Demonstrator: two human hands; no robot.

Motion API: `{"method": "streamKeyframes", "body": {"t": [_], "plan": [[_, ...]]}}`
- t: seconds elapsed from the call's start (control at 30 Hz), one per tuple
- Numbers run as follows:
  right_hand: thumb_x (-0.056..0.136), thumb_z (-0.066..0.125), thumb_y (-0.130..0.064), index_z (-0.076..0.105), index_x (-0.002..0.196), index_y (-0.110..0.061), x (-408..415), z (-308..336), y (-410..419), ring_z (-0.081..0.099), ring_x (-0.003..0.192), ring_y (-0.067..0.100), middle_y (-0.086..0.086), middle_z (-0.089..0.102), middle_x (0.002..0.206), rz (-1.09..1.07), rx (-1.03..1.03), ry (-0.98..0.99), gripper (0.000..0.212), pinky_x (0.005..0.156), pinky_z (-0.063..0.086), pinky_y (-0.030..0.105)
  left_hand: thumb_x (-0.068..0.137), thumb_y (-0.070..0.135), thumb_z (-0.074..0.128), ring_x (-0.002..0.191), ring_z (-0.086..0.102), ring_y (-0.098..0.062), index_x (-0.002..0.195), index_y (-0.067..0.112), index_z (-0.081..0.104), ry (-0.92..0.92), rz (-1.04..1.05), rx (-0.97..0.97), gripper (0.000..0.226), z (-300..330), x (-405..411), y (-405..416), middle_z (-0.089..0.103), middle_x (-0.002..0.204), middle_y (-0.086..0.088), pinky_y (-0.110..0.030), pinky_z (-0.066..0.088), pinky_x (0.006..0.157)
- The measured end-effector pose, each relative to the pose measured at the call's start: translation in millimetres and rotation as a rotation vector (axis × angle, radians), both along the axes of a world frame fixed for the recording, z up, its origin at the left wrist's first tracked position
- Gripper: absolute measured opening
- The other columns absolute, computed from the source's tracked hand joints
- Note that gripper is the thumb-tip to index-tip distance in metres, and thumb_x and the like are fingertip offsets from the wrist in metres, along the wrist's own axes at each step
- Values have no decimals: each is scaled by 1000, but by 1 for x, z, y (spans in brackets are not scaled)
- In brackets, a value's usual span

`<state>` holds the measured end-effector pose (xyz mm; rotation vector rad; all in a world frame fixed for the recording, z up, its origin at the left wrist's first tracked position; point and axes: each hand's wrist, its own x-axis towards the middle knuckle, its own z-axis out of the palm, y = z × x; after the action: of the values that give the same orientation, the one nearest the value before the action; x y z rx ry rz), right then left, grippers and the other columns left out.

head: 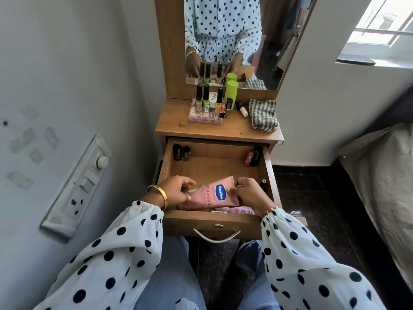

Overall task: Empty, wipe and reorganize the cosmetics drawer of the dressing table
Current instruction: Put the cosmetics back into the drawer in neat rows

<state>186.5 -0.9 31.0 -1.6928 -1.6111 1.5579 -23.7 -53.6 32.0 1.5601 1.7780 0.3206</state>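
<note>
Both hands, left (pixel 176 193) and right (pixel 248 194), clamp one pink tube (pixel 214 195) in drawer (pixel 212 222); two bottles (pixel 181 152) far left.

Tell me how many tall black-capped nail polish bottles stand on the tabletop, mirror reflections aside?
3, all on the pink palette box: a beige bottle at left, a green bottle beside it, an orange bottle at right. Shorter bottles nearby are not counted.

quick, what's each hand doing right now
Left hand: fingers curled on the left end of the pink Vaseline tube, holding it.
Right hand: fingers curled on the tube's right end, holding it too.
</note>
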Motion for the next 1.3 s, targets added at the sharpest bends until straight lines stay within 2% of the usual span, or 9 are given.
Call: {"method": "streamKeyframes", "body": {"t": [0.2, 0.37, 0.43, 0.53, 0.7, 0.87, 1.0, 1.13, 1.3], "plan": [[89, 58, -4, 56, 105, 3, -4, -3, 3, 66, 97, 31, 21, 66, 111, 120, -99, -33, 18, 81, 55, 41, 77, 14, 71, 126, 48, -23, 135, 17, 42, 43, -95, -37, 65, 3, 14, 0, 50, 137, -5, -33, 44, 100], [92, 51, -3, 62, 109, 4, 7, -5, 8, 62, 67, 21, 20, 67, 105, 239, 109, -308, 21, 61, 54, 28, 78, 13, 69, 123, 49, -22, 133, 17, 46, 133, -148, -36, 60, 1, 19, 2, 51, 135, -4, -28, 42, 98], [89, 50, 3, 62, 113, -3, 11, -7, 8, 63, 77, 21, 14, 66, 111, 385, 191, -460, 28, 69, 54, 29, 79, 12, 69, 122, 49, -22, 132, 17, 47, 131, -135, -40, 58, 0, 19, 1, 51, 134, -5, -29, 43, 98], [86, 60, -8, 56, 125, -9, 13, -9, 4, 62, 104, 23, 9, 64, 120, 612, 217, -589, 39, 88, 49, 28, 79, 9, 68, 123, 49, -23, 131, 16, 49, 100, -117, -43, 55, -1, 19, 1, 52, 133, -6, -29, 43, 98], [87, 61, -15, 59, 122, -7, 6, -9, 3, 61, 107, 23, 10, 64, 120, 680, 225, -628, 36, 93, 47, 28, 79, 9, 68, 122, 49, -23, 130, 16, 50, 80, -99, -36, 54, 0, 20, -2, 51, 132, -6, -31, 44, 98], [82, 64, -23, 68, 100, -7, 12, -7, 5, 64, 87, 21, 9, 70, 100, 611, 295, -679, 24, 77, 54, 27, 78, 10, 69, 120, 49, -23, 130, 20, 50, 95, -100, -40, 56, -2, 17, -2, 52, 130, -6, -34, 44, 98], [86, 58, -38, 64, 87, -7, 17, 4, 2, 60, 68, 19, 7, 69, 79, 433, 397, -685, 31, 57, 45, 23, 78, 8, 69, 120, 49, -24, 129, 20, 51, 76, -84, -32, 56, -3, 15, -1, 52, 128, -6, -34, 44, 98], [85, 57, -25, 59, 94, -8, 21, 8, 4, 55, 71, 20, 5, 60, 84, 254, 486, -711, 19, 54, 37, 21, 78, 9, 69, 120, 50, -24, 129, 20, 51, 86, -93, -33, 55, -5, 16, 0, 53, 129, -6, -34, 44, 99], [79, 68, -19, 62, 104, -9, 26, 14, 8, 57, 80, 16, 5, 64, 100, 268, 426, -580, 28, 62, 48, 21, 82, 10, 65, 119, 52, -22, 128, 19, 53, 132, -132, -53, 49, -9, 15, 3, 55, 131, -5, -30, 44, 97]]}}
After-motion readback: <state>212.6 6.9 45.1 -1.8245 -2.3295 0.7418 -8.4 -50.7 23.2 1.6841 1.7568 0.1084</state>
